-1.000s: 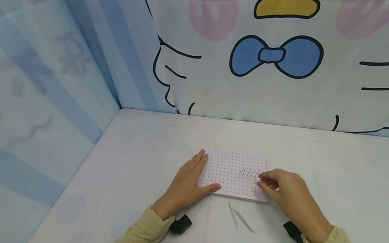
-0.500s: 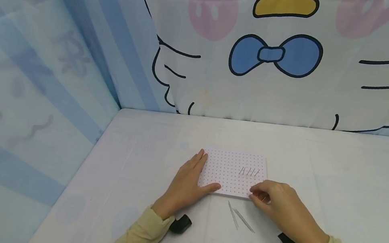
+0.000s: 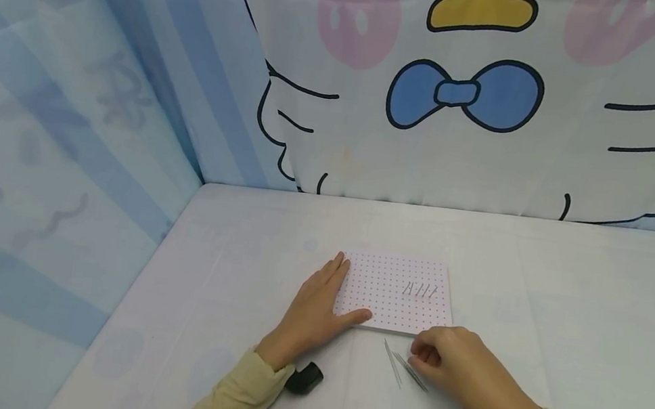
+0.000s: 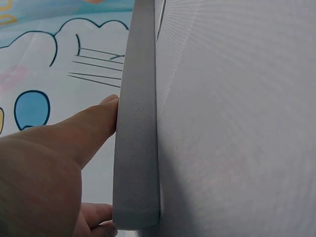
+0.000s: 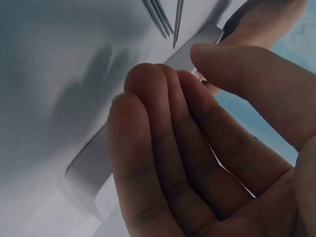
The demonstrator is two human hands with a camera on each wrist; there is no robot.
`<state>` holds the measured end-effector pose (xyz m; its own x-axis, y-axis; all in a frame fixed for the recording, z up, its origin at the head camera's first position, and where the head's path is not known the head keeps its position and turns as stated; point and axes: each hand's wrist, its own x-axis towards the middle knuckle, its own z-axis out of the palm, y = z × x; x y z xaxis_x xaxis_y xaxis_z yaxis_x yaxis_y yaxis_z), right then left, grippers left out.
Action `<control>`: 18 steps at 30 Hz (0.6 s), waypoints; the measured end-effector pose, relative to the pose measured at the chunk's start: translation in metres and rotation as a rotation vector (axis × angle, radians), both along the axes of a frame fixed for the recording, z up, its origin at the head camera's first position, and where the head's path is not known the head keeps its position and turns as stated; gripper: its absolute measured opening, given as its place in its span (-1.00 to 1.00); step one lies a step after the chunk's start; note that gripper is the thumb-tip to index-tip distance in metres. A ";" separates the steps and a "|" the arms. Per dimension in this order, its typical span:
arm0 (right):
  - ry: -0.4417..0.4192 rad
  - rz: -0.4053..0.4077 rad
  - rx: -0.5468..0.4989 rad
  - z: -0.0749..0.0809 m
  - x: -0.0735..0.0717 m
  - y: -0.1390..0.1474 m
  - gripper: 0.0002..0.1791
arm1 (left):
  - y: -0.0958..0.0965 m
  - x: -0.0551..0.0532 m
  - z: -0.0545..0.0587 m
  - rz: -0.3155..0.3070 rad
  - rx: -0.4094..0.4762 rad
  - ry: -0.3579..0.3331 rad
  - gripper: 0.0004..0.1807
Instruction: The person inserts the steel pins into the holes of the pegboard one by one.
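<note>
**Right hand [image 3: 452,363] bent beside loose metal pins [image 3: 412,373], left hand [image 3: 315,309] laid along a pegboard [image 3: 378,310]**

A printed cloth backdrop [image 3: 491,173] rises behind the table's far edge, showing a cartoon with a blue bow tie [image 3: 456,93]; a pale blue curtain [image 3: 64,152] hangs along the left edge. The table [image 3: 249,243] is covered in white.

Two pale yellow sleeves [image 3: 237,391] come in over the table from the near side. The white pegboard, marked with a dotted grid, lies flat, well apart from the table's left and far edges. The left hand has its fingers extended along the pegboard's left edge and its thumb spread over the near edge, touching the pegboard without a grip.

The right hand hides the pegboard's near right corner. Its fingers are loosely bent, the thumb apart from them, and the right wrist view shows nothing held between.

A black wrist device [image 3: 304,378] sits at each cuff. The loose pins lie on the table off the pegboard's near edge, in two slanting groups; the right-hand group is just beside the right hand's fingertips. About five standing pins [image 3: 418,289] form a short row near the pegboard's right edge.
</note>
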<state>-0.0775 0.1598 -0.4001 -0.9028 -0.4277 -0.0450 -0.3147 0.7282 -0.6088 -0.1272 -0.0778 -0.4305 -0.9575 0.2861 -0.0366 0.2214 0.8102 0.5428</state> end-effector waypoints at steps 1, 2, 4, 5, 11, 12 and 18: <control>-0.005 0.004 0.003 -0.001 0.001 0.000 -0.93 | 0.000 0.000 0.000 -0.002 0.002 0.000 0.07; -0.008 0.010 0.006 -0.002 0.001 -0.001 -0.93 | 0.000 0.000 0.000 -0.002 0.003 0.000 0.06; -0.010 0.017 0.016 -0.004 0.002 -0.002 -0.91 | -0.001 0.000 -0.001 0.000 0.004 0.001 0.06; -0.013 0.018 0.022 -0.005 0.002 -0.002 -0.90 | -0.001 0.001 -0.001 0.002 0.003 0.002 0.06; -0.004 0.024 0.037 -0.010 0.004 -0.003 -0.79 | -0.001 0.001 -0.003 0.002 0.007 0.005 0.05; 0.004 0.022 0.040 -0.011 0.004 -0.004 -0.78 | -0.001 0.001 -0.003 0.000 0.007 0.007 0.05; 0.035 -0.005 0.074 -0.012 0.004 -0.007 -0.79 | 0.000 0.000 -0.003 -0.003 0.001 0.020 0.05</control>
